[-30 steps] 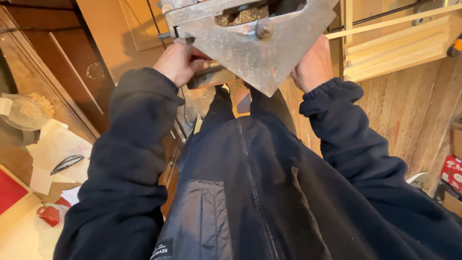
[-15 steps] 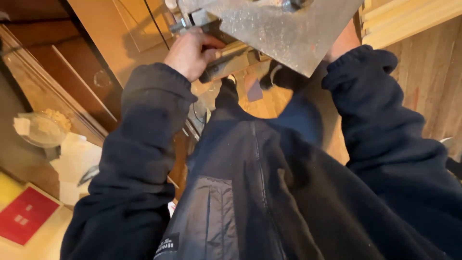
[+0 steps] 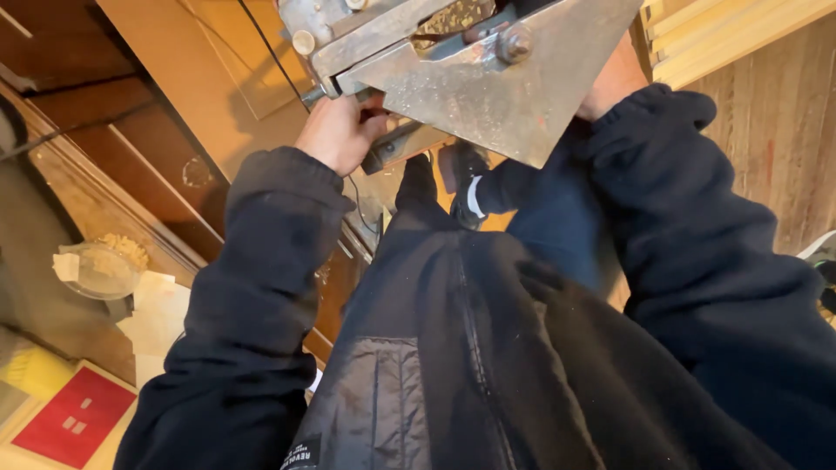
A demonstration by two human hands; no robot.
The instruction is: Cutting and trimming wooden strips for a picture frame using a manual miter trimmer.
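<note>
A grey metal power tool [image 3: 488, 78] with a triangular base plate, a large bolt and sawdust on top is held in front of me at the upper middle. My left hand [image 3: 341, 130] grips the tool's handle at its left underside, fingers curled around it. My right hand [image 3: 615, 80] is mostly hidden behind the plate's right edge and holds the tool there. A thin black cord [image 3: 261, 43] runs up from the tool's left side. My dark jacket fills the lower frame, and my shoe [image 3: 461, 178] shows below the tool.
Brown wooden panels [image 3: 157, 113] lean at the left. Pale wooden slats [image 3: 731, 35] lie at the upper right over a plank floor [image 3: 784, 148]. A clear bowl with shavings [image 3: 100, 265], white paper and a red card [image 3: 74, 418] sit at the lower left.
The view has swung a little; the tool and both hands stay in the same grip, with the tool now slightly lower and more central. My shoe has come into sight beneath it.
</note>
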